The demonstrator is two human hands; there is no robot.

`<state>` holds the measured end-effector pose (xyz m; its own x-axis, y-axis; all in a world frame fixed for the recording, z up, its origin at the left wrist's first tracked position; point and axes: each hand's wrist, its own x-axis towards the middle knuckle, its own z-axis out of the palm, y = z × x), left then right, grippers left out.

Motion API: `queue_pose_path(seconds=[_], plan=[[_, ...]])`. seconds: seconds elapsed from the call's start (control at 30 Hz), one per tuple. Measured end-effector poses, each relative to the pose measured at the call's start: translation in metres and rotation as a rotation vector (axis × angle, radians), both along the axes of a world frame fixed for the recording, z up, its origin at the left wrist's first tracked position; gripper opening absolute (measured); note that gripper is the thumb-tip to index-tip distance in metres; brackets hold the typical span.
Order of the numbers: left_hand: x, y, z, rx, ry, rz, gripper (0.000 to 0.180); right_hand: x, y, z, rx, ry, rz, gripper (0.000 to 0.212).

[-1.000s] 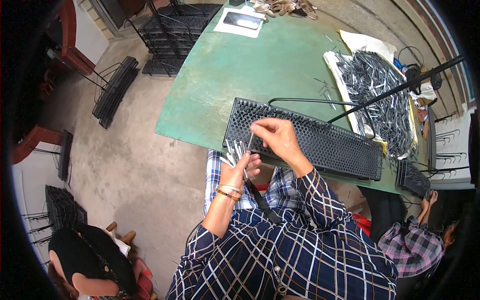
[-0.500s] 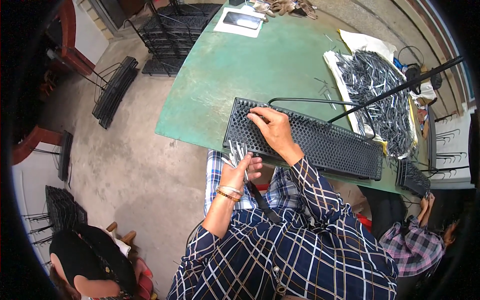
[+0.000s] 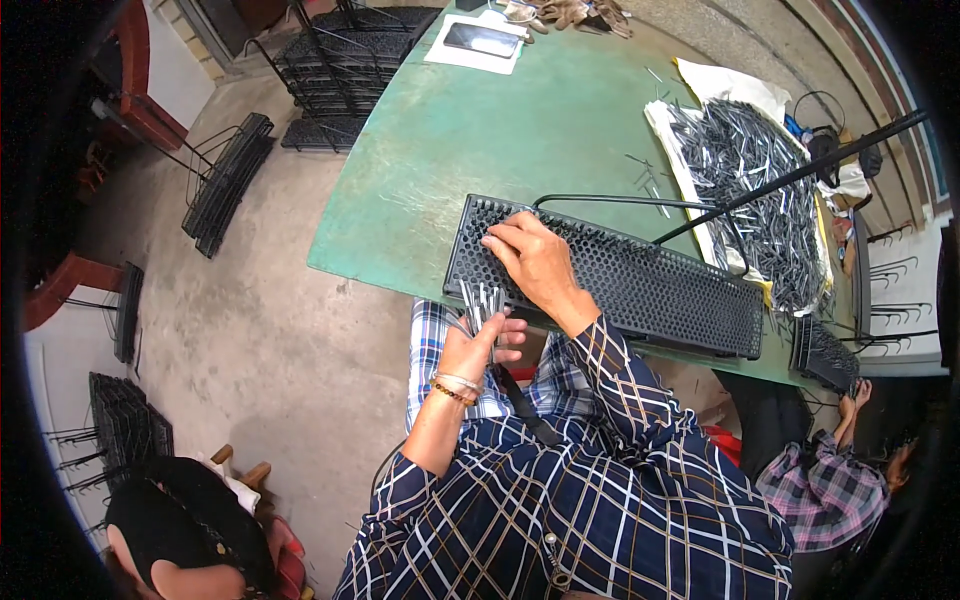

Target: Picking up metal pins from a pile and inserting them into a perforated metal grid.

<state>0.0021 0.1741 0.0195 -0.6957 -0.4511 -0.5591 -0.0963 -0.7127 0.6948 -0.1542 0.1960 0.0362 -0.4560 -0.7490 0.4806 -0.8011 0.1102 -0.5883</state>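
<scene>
A long black perforated panel (image 3: 660,295) rests along the near edge of the green table (image 3: 440,140), with a black wire frame on its far side. Short dark pieces stand up out of the holes at its left end and along its far edge. My right hand (image 3: 543,268) is over the left part of the panel, fingertips pinched together at its surface; whatever they grip is hidden. Below the panel's left corner, my left hand (image 3: 468,352) is closed round a bundle of thin grey and black strips (image 3: 482,303), their ends fanning upward.
A white sack (image 3: 690,205) heaped with loose strips (image 3: 745,165) lies right of the wire frame. A phone (image 3: 482,40) and gloves (image 3: 570,14) are at the far edge. Stacked black racks (image 3: 345,75) stand on the floor. Co-workers sit at lower left (image 3: 190,530) and right (image 3: 825,490).
My right hand has shifted slightly left and toward me along the panel, fingertips still together. My left hand stays nearly in place with the bundle.
</scene>
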Motion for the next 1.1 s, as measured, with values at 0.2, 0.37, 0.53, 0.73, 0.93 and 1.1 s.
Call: queue_pose_path(seconds=[0.2,0.37,0.53,0.73,0.93,1.1], plan=[[0.001,-0.001,-0.005,0.046,0.019,0.033,0.027,-0.002,0.001,0.003,0.005,0.173,-0.010,0.014],[0.002,-0.001,-0.002,0.022,0.025,-0.003,0.028,-0.001,0.001,0.000,-0.005,0.173,-0.057,0.013],[-0.001,0.000,0.004,0.044,0.008,-0.026,0.027,-0.004,0.005,0.003,0.014,0.165,-0.066,0.016],[0.005,-0.003,0.003,0.033,-0.021,0.023,0.025,0.001,0.015,0.008,-0.021,-0.098,-0.037,0.019],[-0.004,-0.001,0.011,-0.004,0.049,0.045,0.023,0.009,0.040,0.013,0.258,-0.842,0.152,0.023],[-0.005,0.003,0.011,-0.052,0.051,0.058,0.024,0.008,0.045,0.008,0.235,-0.933,0.115,0.020]])
